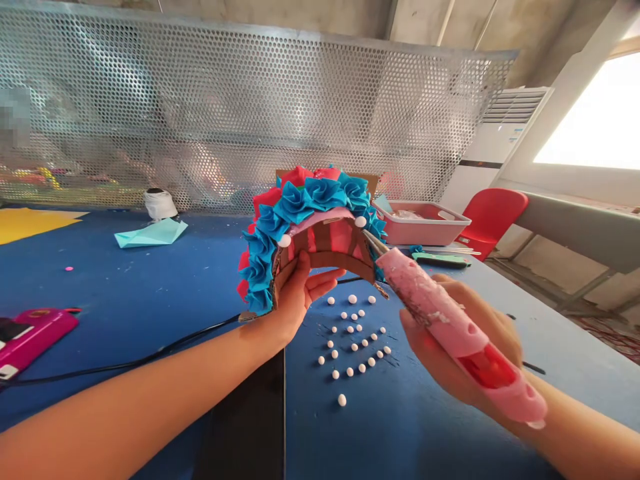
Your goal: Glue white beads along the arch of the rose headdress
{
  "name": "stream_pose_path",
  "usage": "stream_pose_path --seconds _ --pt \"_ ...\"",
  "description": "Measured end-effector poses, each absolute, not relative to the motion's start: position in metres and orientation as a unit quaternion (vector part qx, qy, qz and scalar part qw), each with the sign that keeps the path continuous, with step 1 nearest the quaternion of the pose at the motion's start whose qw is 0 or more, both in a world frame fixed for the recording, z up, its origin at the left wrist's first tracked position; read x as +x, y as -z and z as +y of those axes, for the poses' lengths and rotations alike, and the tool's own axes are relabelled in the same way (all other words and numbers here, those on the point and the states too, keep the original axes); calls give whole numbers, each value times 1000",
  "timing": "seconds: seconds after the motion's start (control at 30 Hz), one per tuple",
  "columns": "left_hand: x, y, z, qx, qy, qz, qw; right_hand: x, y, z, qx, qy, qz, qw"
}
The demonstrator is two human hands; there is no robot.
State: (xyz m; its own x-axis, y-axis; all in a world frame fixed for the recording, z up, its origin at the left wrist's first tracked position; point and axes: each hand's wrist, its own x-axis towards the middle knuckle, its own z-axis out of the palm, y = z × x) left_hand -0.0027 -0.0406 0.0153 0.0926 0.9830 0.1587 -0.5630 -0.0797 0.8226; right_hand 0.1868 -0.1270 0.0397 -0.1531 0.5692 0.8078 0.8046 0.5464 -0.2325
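Note:
My left hand (299, 297) is closed on the inner edge of an arched cardboard headpiece (327, 247), held upright above the blue table (150, 293). Blue and red paper flowers (300, 203) cover its outer curve, and two white beads (360, 221) sit on its pink rim. My right hand (465, 347) grips a pink hot glue gun (450, 320). Its metal nozzle (374, 243) touches the arch's right side, just below one bead.
Several loose white beads (353, 340) lie on the table under the headpiece. A pink tray (425, 223) and a red chair (493, 213) are at the right. A black cord (150, 357), a magenta tool (30, 337), teal folded paper (150, 233) and a perforated metal screen (250, 107) are also in view.

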Motion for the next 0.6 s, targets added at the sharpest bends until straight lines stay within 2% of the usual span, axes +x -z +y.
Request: stream_pose_path --seconds 0.3,0.4,0.53,0.6 --pt "-5 -15 -38 383 -631 263 622 173 -36 -126 -375 -90 -773 505" --pt "-5 -16 -38 383 -634 259 620 174 -33 -126 -415 -79 -744 518" --pt "-6 -19 -42 370 -639 267 619 167 -47 -130 -457 -25 -747 482" --pt "-7 -19 -42 372 -638 269 618 160 -53 -132 -453 -42 -757 469"
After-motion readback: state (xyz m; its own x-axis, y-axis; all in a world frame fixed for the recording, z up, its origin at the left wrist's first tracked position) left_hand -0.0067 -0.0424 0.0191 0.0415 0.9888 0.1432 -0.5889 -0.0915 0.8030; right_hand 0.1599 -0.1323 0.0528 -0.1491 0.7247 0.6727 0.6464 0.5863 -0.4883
